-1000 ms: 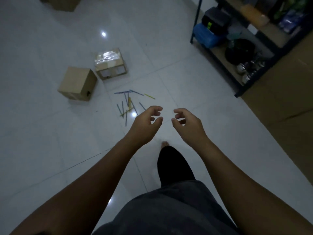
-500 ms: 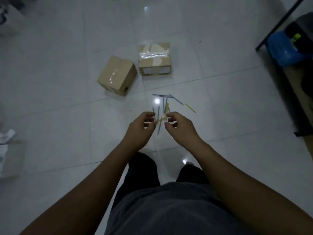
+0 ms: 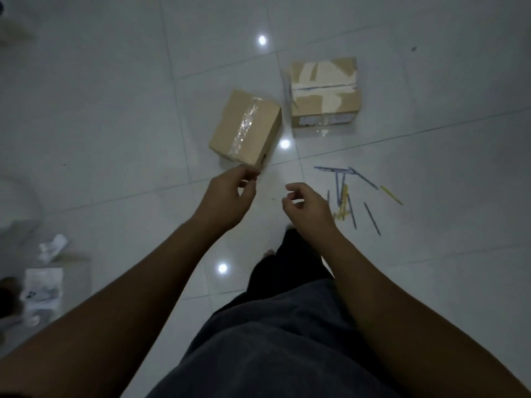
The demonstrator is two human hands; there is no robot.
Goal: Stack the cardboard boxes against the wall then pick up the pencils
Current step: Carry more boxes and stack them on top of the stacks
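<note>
On white tile, two taped cardboard boxes [image 3: 245,128] (unstacked), scattered pencils [image 3: 349,193]

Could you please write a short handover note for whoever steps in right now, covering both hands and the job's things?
Left hand: empty, fingers loosely curled, just short of the nearer box.
Right hand: empty, fingers half curled, beside the pencils.
Both boxes lie apart on the floor tiles, the taped box farther off; pencils scattered to their right.
Done: nothing yet.
Left: stack both boxes against the wall, then gather the pencils.
</note>
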